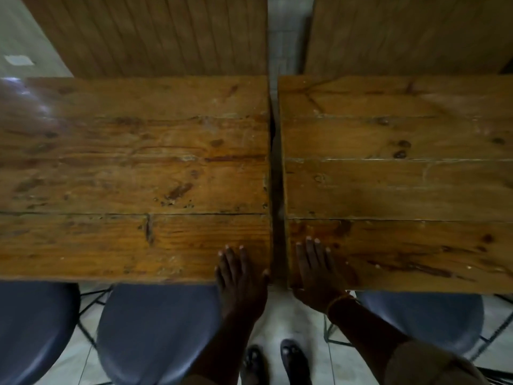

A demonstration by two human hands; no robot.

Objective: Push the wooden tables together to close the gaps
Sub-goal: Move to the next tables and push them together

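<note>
Two plank-top wooden tables sitting side by side in front of me: left table, right table. A narrow dark gap is running between them, front to back. I'm resting my left hand flat and open on the left table's near right corner, thumb at the gap edge. My right hand is lying open, palm down, on the right table's near left corner, bracelet on the wrist. Grey chair seats are tucked under the near edges. My shoes are standing on pale floor tiles.
</note>
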